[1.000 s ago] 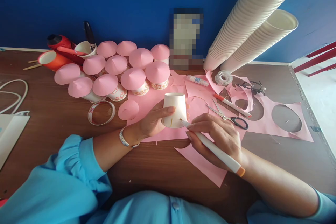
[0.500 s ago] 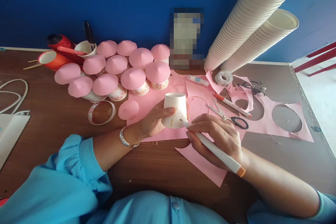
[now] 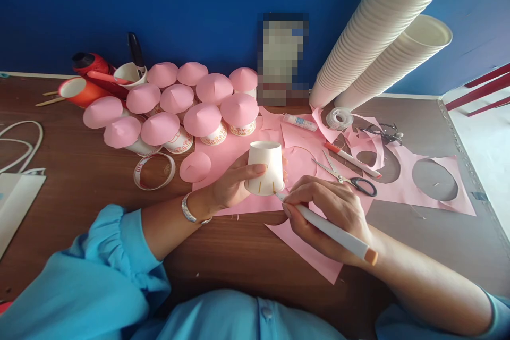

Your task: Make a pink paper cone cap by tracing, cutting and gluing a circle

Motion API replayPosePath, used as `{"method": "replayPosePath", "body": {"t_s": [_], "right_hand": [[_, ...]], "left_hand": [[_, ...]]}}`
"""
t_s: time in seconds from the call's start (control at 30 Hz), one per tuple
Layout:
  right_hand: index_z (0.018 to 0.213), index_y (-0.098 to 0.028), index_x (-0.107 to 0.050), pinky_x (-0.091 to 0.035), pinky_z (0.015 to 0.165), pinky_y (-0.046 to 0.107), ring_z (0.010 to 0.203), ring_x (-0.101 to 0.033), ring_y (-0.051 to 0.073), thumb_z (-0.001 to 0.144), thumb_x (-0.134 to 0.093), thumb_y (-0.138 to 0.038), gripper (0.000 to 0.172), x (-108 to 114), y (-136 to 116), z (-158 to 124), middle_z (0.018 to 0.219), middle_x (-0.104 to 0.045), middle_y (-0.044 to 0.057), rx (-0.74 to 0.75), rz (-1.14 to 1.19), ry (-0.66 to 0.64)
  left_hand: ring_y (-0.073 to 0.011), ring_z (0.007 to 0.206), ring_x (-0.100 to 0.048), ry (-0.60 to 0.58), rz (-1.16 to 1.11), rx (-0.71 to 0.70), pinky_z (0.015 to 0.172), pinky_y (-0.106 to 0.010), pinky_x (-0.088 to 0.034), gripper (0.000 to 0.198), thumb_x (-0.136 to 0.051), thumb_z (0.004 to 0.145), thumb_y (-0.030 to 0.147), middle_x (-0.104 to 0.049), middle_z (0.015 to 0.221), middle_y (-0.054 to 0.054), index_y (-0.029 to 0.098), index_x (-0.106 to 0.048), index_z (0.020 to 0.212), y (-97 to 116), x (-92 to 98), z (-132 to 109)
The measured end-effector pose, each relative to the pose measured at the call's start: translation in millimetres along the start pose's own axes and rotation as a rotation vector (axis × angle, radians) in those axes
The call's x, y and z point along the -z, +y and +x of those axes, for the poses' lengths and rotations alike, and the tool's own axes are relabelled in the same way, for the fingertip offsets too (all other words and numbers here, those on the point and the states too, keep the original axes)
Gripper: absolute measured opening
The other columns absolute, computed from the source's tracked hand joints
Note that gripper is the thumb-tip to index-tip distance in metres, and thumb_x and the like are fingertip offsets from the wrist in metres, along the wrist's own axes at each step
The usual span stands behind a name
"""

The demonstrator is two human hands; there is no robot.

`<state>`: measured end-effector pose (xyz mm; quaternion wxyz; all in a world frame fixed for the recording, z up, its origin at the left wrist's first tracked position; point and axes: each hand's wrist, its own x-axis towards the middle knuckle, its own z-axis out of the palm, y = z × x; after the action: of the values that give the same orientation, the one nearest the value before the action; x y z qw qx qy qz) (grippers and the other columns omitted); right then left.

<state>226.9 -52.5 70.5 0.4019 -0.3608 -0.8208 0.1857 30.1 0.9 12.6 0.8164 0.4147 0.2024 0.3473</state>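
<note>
A white paper cup [image 3: 266, 162], upside down with its rim at the bottom, is gripped by my left hand [image 3: 235, 180], thumb across its front. Two short orange-yellow lines stand near its rim. My right hand [image 3: 326, 218] is closed on a white marker [image 3: 332, 231] with an orange end; its tip is at the cup's rim beside the right line. Behind my left hand, several cups topped with pink paper cones [image 3: 202, 119] stand in rows, some with drawn patterns. A loose pink cone [image 3: 195, 167] lies near my left wrist.
Pink paper sheets [image 3: 223, 170] with round cut-outs, scissors [image 3: 342, 176], a red-capped marker [image 3: 354, 160], a glue bottle [image 3: 299, 121] and a tape roll [image 3: 339, 118] lie around. Tall cup stacks [image 3: 378, 32] lean against the blue wall. A patterned paper ring [image 3: 154, 171] and a white bag [image 3: 18, 196] are left.
A second orange-yellow line now shows on the cup, right of the first. My right hand and the marker tip have moved slightly down to the rim.
</note>
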Motion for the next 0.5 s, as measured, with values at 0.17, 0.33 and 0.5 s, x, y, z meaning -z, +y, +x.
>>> {"method": "replayPosePath", "body": {"t_s": [0.17,0.33,0.5], "right_hand": [[0.09,-0.02,-0.059,-0.049,0.05,0.023,0.056,-0.064,0.012,0.089,-0.058,-0.002,0.018,-1.0,-0.7,-0.1,0.066,-0.066,-0.002,0.005,0.038,0.007],[0.094,-0.02,-0.06,-0.052,0.052,0.025,0.059,-0.067,0.014,0.089,-0.06,-0.001,0.02,5.3,-3.8,-0.3,0.069,-0.068,0.001,0.022,0.044,0.052],[0.095,-0.021,-0.06,-0.053,0.05,0.026,0.058,-0.066,0.014,0.088,-0.061,-0.001,0.021,8.6,-2.9,0.3,0.07,-0.067,0.001,0.045,-0.014,0.112]], "left_hand": [[-0.023,0.086,-0.065,0.01,0.019,0.019,0.076,-0.034,-0.053,0.045,-0.073,0.086,0.058,-0.07,0.097,-0.01,0.016,-0.07,0.104,-3.3,3.9,-2.1],[-0.0194,0.082,-0.063,0.086,0.033,0.01,0.074,-0.031,-0.052,0.046,-0.074,0.088,0.059,-0.068,0.092,-0.007,0.016,-0.07,0.104,-4.1,2.8,-3.5],[-0.0232,0.1,-0.066,0.108,-0.076,0.0,0.081,-0.032,-0.054,0.046,-0.076,0.088,0.055,-0.072,0.107,-0.008,0.019,-0.072,0.117,-3.1,0.0,0.1]]}}
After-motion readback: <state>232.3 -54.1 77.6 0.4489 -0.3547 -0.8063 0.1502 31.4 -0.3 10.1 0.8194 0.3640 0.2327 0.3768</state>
